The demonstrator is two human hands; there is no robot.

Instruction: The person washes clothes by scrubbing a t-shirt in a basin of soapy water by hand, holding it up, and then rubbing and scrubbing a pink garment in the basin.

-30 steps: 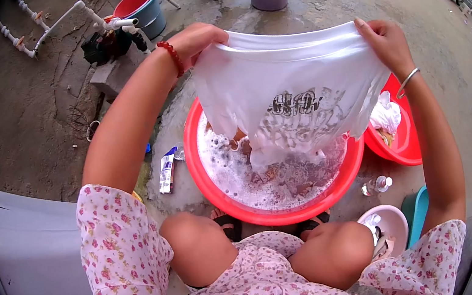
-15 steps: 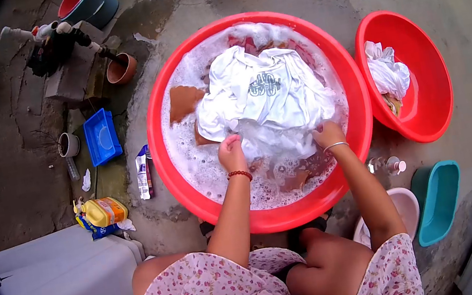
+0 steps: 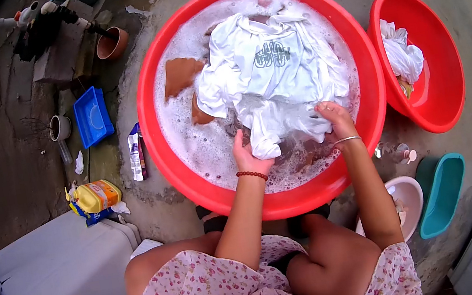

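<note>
A wet white T-shirt (image 3: 293, 76) with a dark printed emblem lies spread in foamy water inside a big red basin (image 3: 160, 178). My left hand (image 3: 250, 156) has the shirt's near edge, bunched, in its palm; the thumb points up and apart, and the other fingers are partly hidden by the cloth. At the shirt's near right edge, my right hand (image 3: 338, 119) grips the fabric, its fingertips partly covered. Brown cloth (image 3: 181, 76) shows in the suds left of the shirt.
To the right stands a smaller red basin (image 3: 440, 72) with white cloth (image 3: 404, 56) in it. A teal tub (image 3: 442, 201) and a pale pink basin (image 3: 410, 194) sit near my right knee. On the left are a blue tray (image 3: 93, 117) and a yellow bottle (image 3: 95, 196).
My left hand has turned and come nearer with the shirt's lower edge bunched at it. My right hand has shifted along the near right edge. The view has tilted slightly.
</note>
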